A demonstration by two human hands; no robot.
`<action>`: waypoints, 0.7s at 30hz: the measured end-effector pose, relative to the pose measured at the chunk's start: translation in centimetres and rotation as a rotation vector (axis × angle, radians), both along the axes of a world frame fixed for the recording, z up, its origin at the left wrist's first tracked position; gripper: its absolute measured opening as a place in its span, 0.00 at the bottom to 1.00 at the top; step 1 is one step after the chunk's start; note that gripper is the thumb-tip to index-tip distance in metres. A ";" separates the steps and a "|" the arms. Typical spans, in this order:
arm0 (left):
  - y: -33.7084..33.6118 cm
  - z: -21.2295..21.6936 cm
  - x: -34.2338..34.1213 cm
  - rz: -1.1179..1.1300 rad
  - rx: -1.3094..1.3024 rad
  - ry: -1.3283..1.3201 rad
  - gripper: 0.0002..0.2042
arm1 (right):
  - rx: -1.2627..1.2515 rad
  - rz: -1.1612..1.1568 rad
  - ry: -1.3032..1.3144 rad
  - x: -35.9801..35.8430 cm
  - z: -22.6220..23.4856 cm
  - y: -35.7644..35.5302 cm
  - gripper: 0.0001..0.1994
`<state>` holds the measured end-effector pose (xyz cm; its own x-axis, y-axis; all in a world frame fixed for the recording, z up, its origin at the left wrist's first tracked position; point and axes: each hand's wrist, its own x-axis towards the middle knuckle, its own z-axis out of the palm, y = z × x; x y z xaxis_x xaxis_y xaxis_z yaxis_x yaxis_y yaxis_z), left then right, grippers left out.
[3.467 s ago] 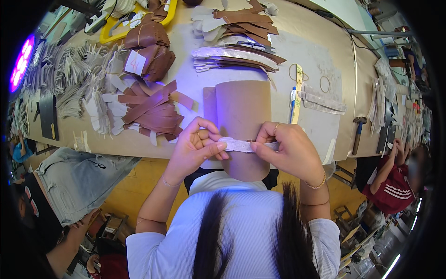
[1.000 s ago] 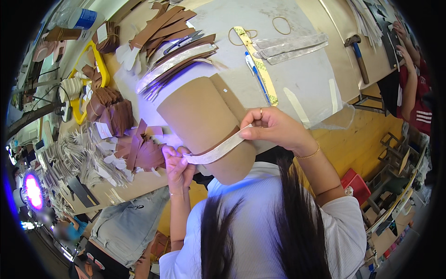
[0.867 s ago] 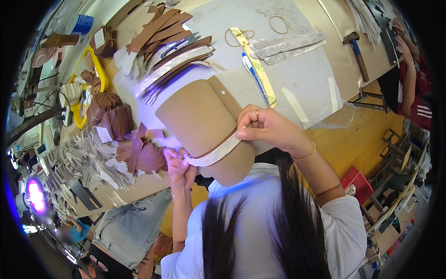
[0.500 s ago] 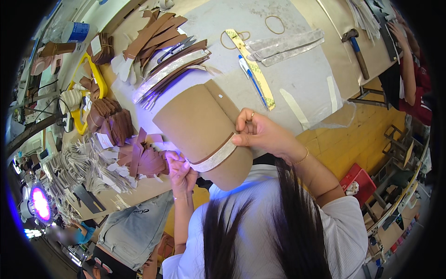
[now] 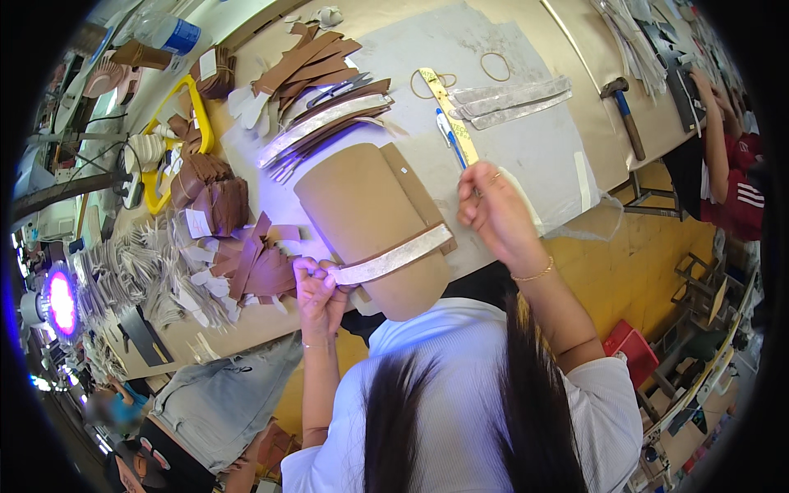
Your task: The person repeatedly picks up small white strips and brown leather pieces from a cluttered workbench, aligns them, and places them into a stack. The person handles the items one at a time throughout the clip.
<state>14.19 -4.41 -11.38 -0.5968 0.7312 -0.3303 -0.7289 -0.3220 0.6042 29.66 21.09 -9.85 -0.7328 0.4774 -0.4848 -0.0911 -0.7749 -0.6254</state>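
A curved tan sheet (image 5: 362, 197) with a rounded near end lies at the table's near edge, over a flatter brown piece (image 5: 407, 178). Across its lower part runs a brown-edged strip with a whitish, mottled face (image 5: 394, 256). My left hand (image 5: 319, 297) pinches the strip's left end between thumb and fingers. The strip's right end rests free on the brown piece. Off to the right, my right hand (image 5: 500, 212) is raised apart from the sheet, its fingers curled in; whatever they may hold is hidden. Just beyond it lie a blue-and-white pen (image 5: 450, 138) and a yellow ruler-like strip (image 5: 449, 115).
Several whitish strips (image 5: 514, 100) and a hammer (image 5: 625, 119) lie farther right. At the left are stacked brown strips (image 5: 329, 131), scissors (image 5: 341, 89), brown bundles (image 5: 218, 205), a yellow tray (image 5: 201, 115) and pale scraps (image 5: 136, 279). A co-worker's arm (image 5: 713, 156) shows far right.
My right hand has let go of the strip's right end and moved up and right. My left hand keeps its pinch on the left end. The view has shifted slightly.
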 end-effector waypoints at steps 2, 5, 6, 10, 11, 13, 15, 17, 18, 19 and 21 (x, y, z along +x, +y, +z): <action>-0.2 0.1 -0.2 -0.052 -0.002 0.060 0.18 | 0.103 0.053 -0.034 -0.1 2.2 0.8 0.20; -0.1 0.1 0.1 -0.033 -0.037 0.069 0.17 | 0.127 0.294 -0.123 -0.1 4.1 0.4 0.27; -0.1 0.1 0.2 -0.034 -0.025 0.069 0.18 | 0.099 0.301 -0.100 0.0 4.0 0.1 0.27; -0.2 0.1 0.4 -0.015 -0.002 0.065 0.18 | -0.002 0.286 0.198 1.1 4.4 1.0 0.27; -0.2 0.2 0.5 -0.003 -0.002 0.062 0.18 | 0.291 0.212 0.045 0.9 4.6 0.8 0.26; -0.2 0.5 0.6 0.015 0.004 0.101 0.18 | 0.865 0.049 -0.260 -0.3 5.9 -0.3 0.25; -0.2 1.1 0.8 0.051 -0.008 0.147 0.18 | 1.472 0.138 -0.274 -1.1 8.4 -1.0 0.25; 0.7 2.1 1.2 0.082 -0.035 0.192 0.19 | 1.848 0.315 -0.147 -2.3 9.6 -3.0 0.27; 1.0 2.5 1.4 0.112 -0.045 0.199 0.20 | 1.913 0.444 -0.017 -3.0 9.8 -4.5 0.28; 1.4 2.8 1.7 0.144 -0.048 0.202 0.21 | 1.912 0.527 0.047 -3.6 9.5 -5.8 0.29; 1.1 2.0 1.1 0.140 -0.027 0.226 0.23 | 1.902 0.694 0.173 -4.4 8.2 -7.6 0.31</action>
